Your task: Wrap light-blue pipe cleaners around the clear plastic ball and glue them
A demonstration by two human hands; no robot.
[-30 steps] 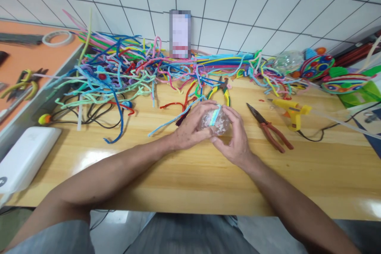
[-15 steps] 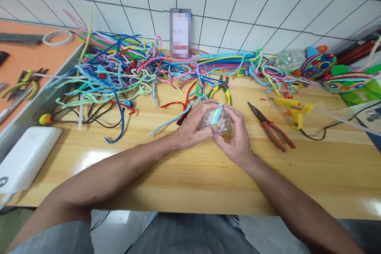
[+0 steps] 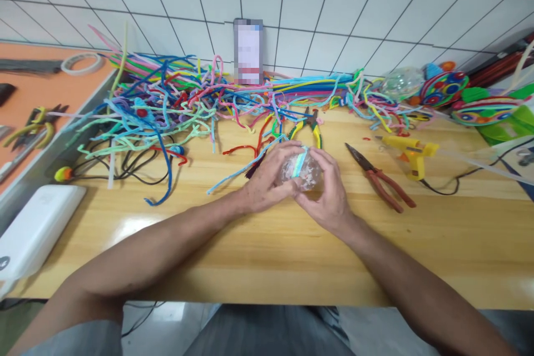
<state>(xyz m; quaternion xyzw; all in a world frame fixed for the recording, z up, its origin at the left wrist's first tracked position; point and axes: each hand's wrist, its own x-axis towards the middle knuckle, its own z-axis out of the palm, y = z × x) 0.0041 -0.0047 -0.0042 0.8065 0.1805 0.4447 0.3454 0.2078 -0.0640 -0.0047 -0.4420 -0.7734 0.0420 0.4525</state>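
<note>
Between my two hands is a clear plastic ball (image 3: 309, 172) with a pale blue and green strip running across it. My left hand (image 3: 269, 178) curls round its left side, thumb pressed on the near face. On the right side my right hand (image 3: 329, 192) grips it with bent fingers, the thumb low at the front. Just behind the ball lie yellow-and-green handled pliers (image 3: 316, 129), partly hidden by my fingers. A light blue pipe cleaner (image 3: 233, 173) and red pipe cleaners (image 3: 256, 147) lie beside my left hand.
Tangled pipe cleaners (image 3: 183, 100) line the wall, where a phone (image 3: 249, 53) leans. Red-handled pliers (image 3: 379, 178) and a yellow glue gun (image 3: 411, 150) lie to the right. A second clear ball (image 3: 403, 83) sits by decorated pieces (image 3: 444, 88). A white power bank (image 3: 41, 231) lies left.
The view has shifted slightly. Both hands keep their hold on the ball, which looks tilted a little differently, with the strip leaning slightly more.
</note>
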